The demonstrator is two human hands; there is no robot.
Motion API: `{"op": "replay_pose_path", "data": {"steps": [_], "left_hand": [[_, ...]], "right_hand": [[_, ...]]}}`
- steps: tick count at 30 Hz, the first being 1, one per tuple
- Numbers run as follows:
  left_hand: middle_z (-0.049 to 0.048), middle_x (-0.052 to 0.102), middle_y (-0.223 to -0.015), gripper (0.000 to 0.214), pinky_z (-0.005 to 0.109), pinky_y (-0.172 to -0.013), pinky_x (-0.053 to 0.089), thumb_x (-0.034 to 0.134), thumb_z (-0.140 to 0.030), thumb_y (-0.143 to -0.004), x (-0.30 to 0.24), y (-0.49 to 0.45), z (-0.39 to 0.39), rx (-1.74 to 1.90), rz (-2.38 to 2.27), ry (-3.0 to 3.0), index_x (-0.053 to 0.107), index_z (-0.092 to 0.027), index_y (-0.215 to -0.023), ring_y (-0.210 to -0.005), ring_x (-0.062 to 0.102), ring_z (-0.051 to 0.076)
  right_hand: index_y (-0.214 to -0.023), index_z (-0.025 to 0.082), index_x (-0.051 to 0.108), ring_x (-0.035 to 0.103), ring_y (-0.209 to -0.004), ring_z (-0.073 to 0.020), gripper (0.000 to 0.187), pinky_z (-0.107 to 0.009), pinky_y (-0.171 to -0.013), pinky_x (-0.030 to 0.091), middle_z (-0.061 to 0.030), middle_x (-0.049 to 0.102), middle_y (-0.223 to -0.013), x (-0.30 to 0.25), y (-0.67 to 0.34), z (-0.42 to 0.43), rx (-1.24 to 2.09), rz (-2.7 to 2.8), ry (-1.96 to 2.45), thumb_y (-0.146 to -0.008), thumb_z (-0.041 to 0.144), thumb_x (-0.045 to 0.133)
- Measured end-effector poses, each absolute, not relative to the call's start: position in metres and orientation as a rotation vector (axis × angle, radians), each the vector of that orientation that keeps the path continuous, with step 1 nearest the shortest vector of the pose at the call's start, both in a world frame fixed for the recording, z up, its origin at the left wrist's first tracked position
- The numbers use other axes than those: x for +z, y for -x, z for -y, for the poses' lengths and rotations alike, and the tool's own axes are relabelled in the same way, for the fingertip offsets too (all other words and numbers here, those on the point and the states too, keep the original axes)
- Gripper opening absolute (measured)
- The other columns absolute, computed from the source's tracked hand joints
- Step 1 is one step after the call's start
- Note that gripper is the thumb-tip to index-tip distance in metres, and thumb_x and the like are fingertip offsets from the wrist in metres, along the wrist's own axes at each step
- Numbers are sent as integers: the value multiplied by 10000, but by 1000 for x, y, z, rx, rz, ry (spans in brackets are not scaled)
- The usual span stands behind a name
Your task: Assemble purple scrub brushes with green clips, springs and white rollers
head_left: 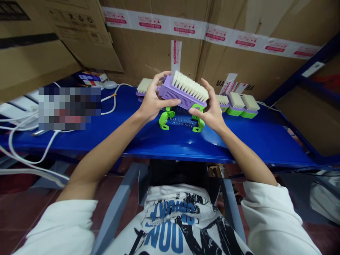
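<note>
A purple scrub brush [183,92] with a block of cream bristles is held up above the blue table, bristles upward and tilted down to the right. My left hand [153,96] is closed around its left end, thumb along the slotted purple side. At the right end my right hand [212,108] grips the brush, its thumb by a bright green end piece [198,107]. Just below stands a green bracket-like frame [164,122] with rows of small pins or points between its ends. Whether the brush touches this frame, I cannot tell.
Similar brushes stand along the back: one purple [145,85] at left, several at right, including a green-based one [250,103]. White cables [21,159] and a blurred-out patch lie left. Cardboard boxes [148,46] wall off the back. The blue table's [172,150] front edge is near me.
</note>
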State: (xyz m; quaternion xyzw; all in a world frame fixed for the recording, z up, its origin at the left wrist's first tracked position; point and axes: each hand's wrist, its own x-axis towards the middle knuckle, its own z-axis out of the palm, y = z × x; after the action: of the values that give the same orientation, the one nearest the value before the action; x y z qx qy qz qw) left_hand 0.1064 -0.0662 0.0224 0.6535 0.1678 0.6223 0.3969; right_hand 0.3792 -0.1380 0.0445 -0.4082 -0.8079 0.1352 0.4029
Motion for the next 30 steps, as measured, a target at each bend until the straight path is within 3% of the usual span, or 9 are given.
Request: {"op": "replay_pose_path", "data": {"steps": [5, 10, 13, 17, 21, 30], "left_hand": [[106, 767, -1351, 1223, 547, -1252, 667, 1345, -564, -371, 30, -103, 66, 1533, -386, -1637, 763, -282, -1409, -1502, 727, 489], [92, 791, -1302, 1154, 514, -1247, 667, 1351, -491, -381, 40, -99, 71, 1534, -361, -1630, 767, -281, -1354, -1499, 732, 470], [82, 798, -1284, 1128, 491, -1220, 678, 1349, -500, -394, 42, -99, 73, 1540, -367, -1627, 770, -281, -1337, -1473, 749, 458], [83, 794, -1303, 1163, 475, -1179, 694, 1347, -536, -384, 40, -101, 71, 1543, -364, -1632, 769, -282, -1360, -1437, 766, 453], [91, 788, -1346, 1144, 462, -1172, 695, 1345, -537, -407, 41, -101, 72, 1557, -352, -1657, 769, -287, -1364, -1463, 751, 446], [102, 758, -1404, 1163, 501, -1233, 649, 1328, -643, -448, 39, -102, 77, 1627, -369, -1803, 737, -284, -1384, -1495, 716, 446]], "right_hand": [[-1979, 483, 214, 440, -1803, -536, 1438, -807, -1444, 450, -93, 455, -1950, 60, -371, 156, 242, 2007, 1073, -824, 931, 944], [-1981, 475, 247, 408, -1824, -550, 1426, -804, -1438, 468, -86, 448, -1964, 67, -374, 159, 149, 2021, 1066, -825, 935, 945], [-1987, 476, 201, 504, -1770, -517, 1367, -776, -1426, 500, -98, 520, -1916, 66, -378, 157, 190, 2000, 1058, -895, 934, 884], [-1965, 450, 293, 638, -1645, -504, 1318, -745, -1398, 544, -110, 659, -1780, 68, -380, 162, 295, 1922, 1020, -895, 962, 867], [-1938, 448, 367, 584, -1679, -547, 1348, -783, -1379, 541, -111, 607, -1829, 70, -378, 169, 254, 1877, 1021, -825, 952, 937], [-1954, 455, 189, 470, -1728, -562, 1286, -822, -1375, 492, -131, 507, -1853, 52, -370, 163, -14, 2003, 1148, -912, 717, 896]]}}
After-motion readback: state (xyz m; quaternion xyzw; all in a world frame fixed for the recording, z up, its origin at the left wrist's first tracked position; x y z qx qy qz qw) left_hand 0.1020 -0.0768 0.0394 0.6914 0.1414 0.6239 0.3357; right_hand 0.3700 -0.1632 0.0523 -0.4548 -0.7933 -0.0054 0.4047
